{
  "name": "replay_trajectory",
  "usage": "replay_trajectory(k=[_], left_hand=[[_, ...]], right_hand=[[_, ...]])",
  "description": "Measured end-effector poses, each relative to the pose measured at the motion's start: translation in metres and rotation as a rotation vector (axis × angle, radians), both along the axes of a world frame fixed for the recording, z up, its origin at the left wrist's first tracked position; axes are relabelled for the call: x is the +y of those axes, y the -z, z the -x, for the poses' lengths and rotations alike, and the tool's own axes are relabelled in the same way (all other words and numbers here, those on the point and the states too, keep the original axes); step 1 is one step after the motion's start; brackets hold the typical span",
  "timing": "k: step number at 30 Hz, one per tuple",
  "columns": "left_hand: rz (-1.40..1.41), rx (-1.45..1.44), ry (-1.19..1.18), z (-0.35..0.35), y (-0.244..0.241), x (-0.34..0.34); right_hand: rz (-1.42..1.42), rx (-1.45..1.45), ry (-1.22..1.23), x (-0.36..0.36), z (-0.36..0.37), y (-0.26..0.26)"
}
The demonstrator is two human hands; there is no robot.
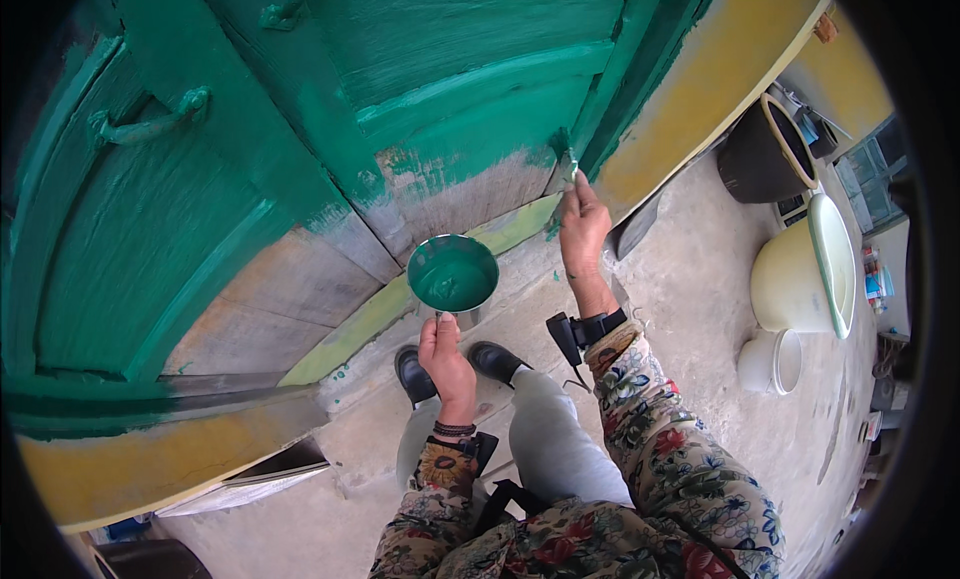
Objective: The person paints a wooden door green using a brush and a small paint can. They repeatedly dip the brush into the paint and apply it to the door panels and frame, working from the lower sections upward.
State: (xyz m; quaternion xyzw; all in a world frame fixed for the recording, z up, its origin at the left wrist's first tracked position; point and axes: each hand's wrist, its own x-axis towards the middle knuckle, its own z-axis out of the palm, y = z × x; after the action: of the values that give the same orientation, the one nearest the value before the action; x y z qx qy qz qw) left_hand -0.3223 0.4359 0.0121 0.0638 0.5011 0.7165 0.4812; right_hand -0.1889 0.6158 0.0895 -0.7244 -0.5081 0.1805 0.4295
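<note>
My left hand (pixel 450 361) grips the handle of a metal cup (pixel 453 274) that holds green paint. In my right hand (pixel 584 226) is a paintbrush (pixel 568 150), its dark bristles against the lower right corner of a wooden double door (pixel 480 91). Wet-looking green coats most of both door leaves. Along the bottom, a strip of bare grey-brown wood (pixel 480 196) shows on the right leaf, and another bare patch (pixel 277 301) on the left leaf. Two green-coated pull handles (pixel 150 121) sit higher up.
A pale green threshold (pixel 352 331) runs under the door, between yellow walls (pixel 690 91). Green drops (pixel 341 370) spot the concrete beside my shoes. To the right stand a dark jar (pixel 757 155), a cream tub (pixel 791 279) and a white bucket (pixel 765 363).
</note>
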Motion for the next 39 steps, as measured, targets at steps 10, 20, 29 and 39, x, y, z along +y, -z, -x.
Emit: replay_trajectory(k=[10,20,29,39], left_hand=[[0.002,0.052,-0.036,-0.001,-0.009,0.001],[0.036,0.41,0.049,0.015,-0.03,-0.018],[-0.056,0.795,0.08,0.024,-0.041,-0.02],[0.0,0.451,0.002,0.027,-0.028,-0.014]], right_hand=[[-0.281,-0.025,-0.543,-0.076,0.076,-0.031],[-0.002,-0.321,-0.884,-0.085,0.042,-0.054],[0.115,-0.706,-0.968,-0.074,0.063,-0.028],[0.084,-0.675,-1.039,-0.092,0.042,-0.051]])
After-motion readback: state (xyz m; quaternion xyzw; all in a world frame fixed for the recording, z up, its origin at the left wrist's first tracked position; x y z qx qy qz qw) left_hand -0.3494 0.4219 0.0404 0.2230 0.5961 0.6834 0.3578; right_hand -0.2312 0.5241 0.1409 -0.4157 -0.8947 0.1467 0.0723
